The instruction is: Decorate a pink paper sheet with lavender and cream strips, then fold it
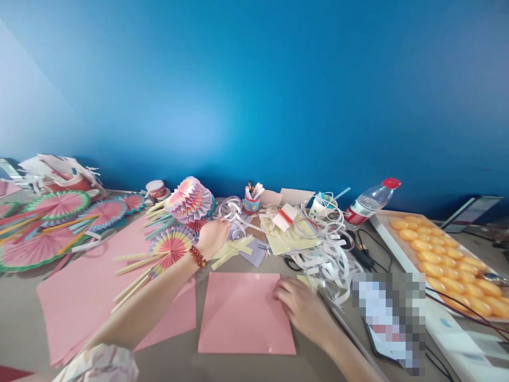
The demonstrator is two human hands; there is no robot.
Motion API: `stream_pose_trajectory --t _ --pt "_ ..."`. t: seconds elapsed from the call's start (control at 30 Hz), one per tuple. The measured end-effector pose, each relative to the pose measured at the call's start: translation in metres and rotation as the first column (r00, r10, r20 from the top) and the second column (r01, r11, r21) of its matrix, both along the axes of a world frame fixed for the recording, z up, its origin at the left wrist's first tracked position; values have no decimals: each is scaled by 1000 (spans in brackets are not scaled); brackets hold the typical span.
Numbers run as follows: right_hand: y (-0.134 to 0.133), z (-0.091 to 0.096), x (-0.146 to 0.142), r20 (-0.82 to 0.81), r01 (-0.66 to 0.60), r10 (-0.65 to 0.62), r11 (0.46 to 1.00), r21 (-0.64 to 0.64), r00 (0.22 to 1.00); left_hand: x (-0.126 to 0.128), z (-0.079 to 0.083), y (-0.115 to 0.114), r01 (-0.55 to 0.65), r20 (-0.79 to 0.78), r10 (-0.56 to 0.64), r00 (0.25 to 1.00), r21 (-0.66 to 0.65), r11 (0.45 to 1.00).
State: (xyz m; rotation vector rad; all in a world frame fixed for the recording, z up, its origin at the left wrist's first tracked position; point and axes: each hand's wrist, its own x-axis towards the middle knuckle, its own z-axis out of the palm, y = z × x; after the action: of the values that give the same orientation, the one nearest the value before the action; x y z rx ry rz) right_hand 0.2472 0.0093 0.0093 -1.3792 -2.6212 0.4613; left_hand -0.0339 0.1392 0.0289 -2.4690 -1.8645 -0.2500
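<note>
Nearest you, a pink sheet (243, 321) lies flat on the grey, matt worktop (222, 369): smooth paper with a slight sheen, near-rectangular, straight-edged, small highlights along top and bottom. Your right hand (303, 306) is at its upper right edge, fingers bent and touching the paper; cannot tell whether they pinch it. Beside your left wrist, a pleated paper fan (174, 245), round, pink-centred, pastel-rimmed. Your left hand (214, 235) reaches beyond the sheet, next to curled white strips (230, 207); its fingers are mostly hidden, grasp cannot be told. Farther: pen cup (252, 205), smooth blue wall (254, 95).
</note>
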Motion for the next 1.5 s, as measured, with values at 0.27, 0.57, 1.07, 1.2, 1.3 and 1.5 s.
stream_pose_trajectory --t 0.27,0.57,1.07,1.2,1.3,1.5 --pt "-7 0 6 -45 27 -26 999 23 999 13 -9 -6 -16 -57 15 998 -13 1000" --pt "-17 -2 2 -116 20 -19 1000 10 993 9 -12 7 -46 -49 43 998 -70 997" --pt "-12 6 4 -220 38 -39 999 -9 975 -21 58 -7 48 -65 -46 997 35 998" --pt "-7 5 4 -206 21 -23 1000 -9 978 -45 79 -6 -4 -66 9 998 78 997" --pt "-5 2 3 -173 18 -21 1000 -18 985 -57 93 -8 68 -115 -45 992 201 977" --pt "-4 3 2 -195 34 -33 999 -2 980 -63 109 -22 35 -119 12 993 382 923"
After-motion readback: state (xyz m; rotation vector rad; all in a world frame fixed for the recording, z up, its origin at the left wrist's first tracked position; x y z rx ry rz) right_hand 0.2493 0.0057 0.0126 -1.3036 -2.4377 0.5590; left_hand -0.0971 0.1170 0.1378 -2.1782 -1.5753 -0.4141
